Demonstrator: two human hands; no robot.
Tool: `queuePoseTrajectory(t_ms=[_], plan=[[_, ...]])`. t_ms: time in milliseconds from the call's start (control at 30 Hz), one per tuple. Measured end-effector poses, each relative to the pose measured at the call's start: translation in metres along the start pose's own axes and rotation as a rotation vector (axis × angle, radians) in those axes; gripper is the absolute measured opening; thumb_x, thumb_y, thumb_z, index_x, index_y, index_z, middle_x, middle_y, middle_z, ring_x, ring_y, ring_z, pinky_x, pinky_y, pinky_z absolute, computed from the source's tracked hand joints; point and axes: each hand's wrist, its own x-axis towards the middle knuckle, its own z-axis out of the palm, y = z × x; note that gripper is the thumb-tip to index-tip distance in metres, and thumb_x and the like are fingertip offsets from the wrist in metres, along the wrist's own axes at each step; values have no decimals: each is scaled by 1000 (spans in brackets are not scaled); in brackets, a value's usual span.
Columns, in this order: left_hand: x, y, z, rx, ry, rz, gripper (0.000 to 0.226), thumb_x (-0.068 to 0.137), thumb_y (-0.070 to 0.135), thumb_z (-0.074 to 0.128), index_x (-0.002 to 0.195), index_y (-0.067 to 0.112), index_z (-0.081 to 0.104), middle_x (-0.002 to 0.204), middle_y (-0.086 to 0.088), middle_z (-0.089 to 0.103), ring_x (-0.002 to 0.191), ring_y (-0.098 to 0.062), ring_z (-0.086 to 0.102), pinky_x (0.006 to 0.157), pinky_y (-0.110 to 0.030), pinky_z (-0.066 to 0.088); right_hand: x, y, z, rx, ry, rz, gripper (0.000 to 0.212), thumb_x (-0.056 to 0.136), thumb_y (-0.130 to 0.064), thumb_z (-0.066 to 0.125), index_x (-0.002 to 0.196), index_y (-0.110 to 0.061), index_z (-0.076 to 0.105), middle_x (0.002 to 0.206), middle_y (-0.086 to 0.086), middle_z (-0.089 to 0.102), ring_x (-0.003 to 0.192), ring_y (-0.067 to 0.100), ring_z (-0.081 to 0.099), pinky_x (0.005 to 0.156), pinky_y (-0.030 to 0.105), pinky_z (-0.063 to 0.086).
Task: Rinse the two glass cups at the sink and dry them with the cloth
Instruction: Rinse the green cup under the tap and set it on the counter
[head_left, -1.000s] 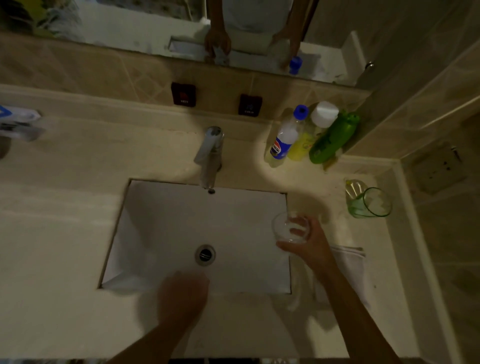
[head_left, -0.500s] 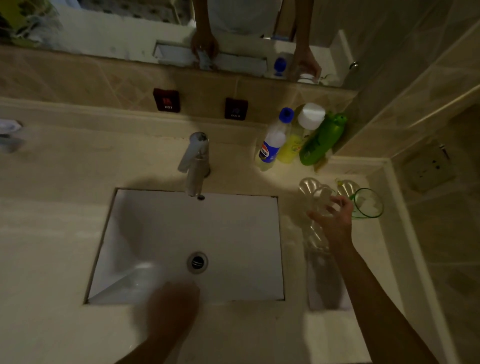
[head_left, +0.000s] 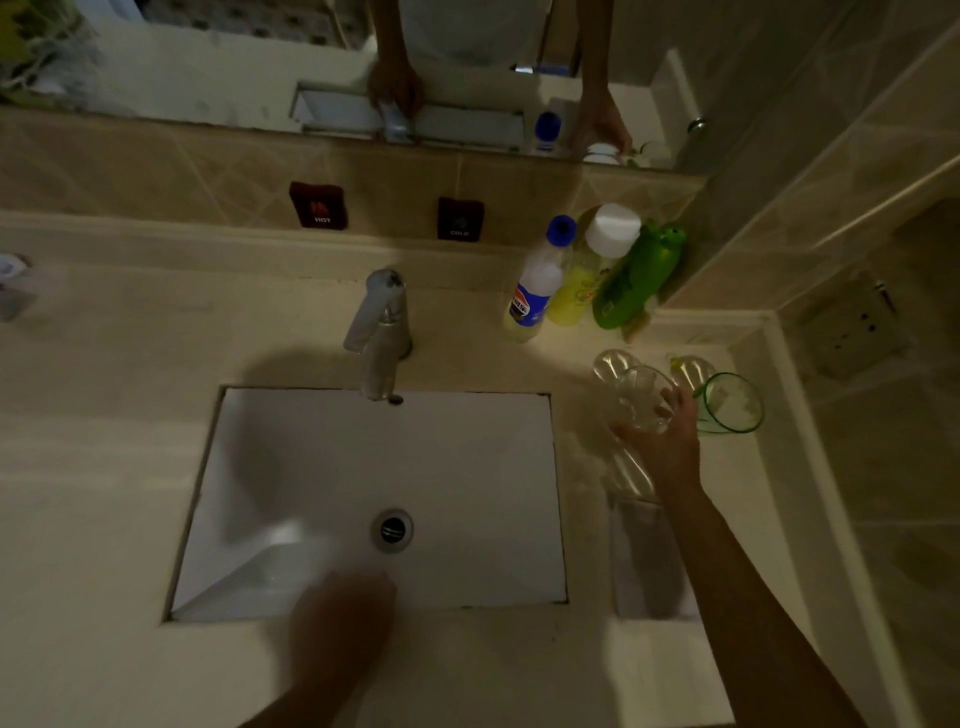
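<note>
The right hand (head_left: 662, 447) has its fingers (head_left: 675, 402) curled round a clear cup (head_left: 641, 397) over the bench (head_left: 104, 467), right of the sink (head_left: 467, 467). The glass looks light, stiff, fragile and probably slick when wet; a grip round the wall suits it best. The left hand (head_left: 340, 623) is blurred at the sink's lower edge, so I cannot tell its fingers. A pale cloth (head_left: 647, 561) lies lower right. The room is dim and tiled, with a tap (head_left: 379, 332) at centre.

Both forearms are bare, no sleeves showing; the left hand (head_left: 340, 621) and right hand (head_left: 662, 447) carry no rings, watch or gloves; blur softens the left.
</note>
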Motion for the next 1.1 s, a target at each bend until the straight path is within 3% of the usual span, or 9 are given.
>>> queuePoseTrajectory(t_ms=[100,200,233,300,500,767,867,967,1100], plan=[[0,-1,3,10,-3,7,53,95,48,39,66,23,75,69,8,73,78,-12,69,70,-30,47,-2,13,-9,265,-48,185,56,77,17,73,126,-2,53,111,1,68,99,17,66,79,27,56],[1,-2,7,45,20,30,57,91,47,34,54,22,70,57,6,68,63,-15,67,60,-28,46,-4,36,-26,428,69,341,14,93,14,51,100,3,59,83,5,74,81,21,72,66,24,60],[1,-3,8,45,46,36,58,89,47,34,50,21,67,53,6,65,59,-16,65,58,-27,45,-4,38,-33,427,150,375,17,92,9,58,108,5,57,94,8,72,90,24,70,73,26,60],[1,-3,10,52,58,32,56,89,46,36,48,21,66,51,6,63,56,-16,63,56,-27,43,2,43,-46,314,269,337,56,82,5,75,130,5,47,116,11,62,105,26,62,89,35,57],[2,-3,12,38,75,32,59,89,47,31,48,22,66,50,5,62,53,-15,61,54,-26,38,29,22,-57,327,307,199,73,74,7,80,137,2,44,131,15,54,110,23,58,59,12,53],[3,-4,10,99,-62,15,43,92,42,56,56,21,68,57,6,67,62,-16,63,57,-28,32,30,13,-41,451,348,84,84,72,21,73,143,-4,35,120,0,50,79,-9,65,56,7,51],[1,-3,8,56,-34,52,53,90,44,40,49,20,63,52,5,63,56,-17,61,55,-27,34,34,15,-52,411,359,79,82,70,20,75,140,-5,40,120,0,53,84,-10,65,73,17,55],[2,-3,7,62,-36,21,54,97,47,39,58,23,67,61,8,66,65,-12,60,58,-27,37,29,15,-69,370,377,52,85,67,9,84,138,-11,43,128,2,54,121,17,59,100,39,54],[1,-3,3,31,-7,6,51,98,49,43,65,24,71,64,7,67,68,-10,61,60,-27,36,-7,18,-89,345,362,10,84,62,-4,91,131,-29,49,137,0,56,129,21,54,99,36,53]])
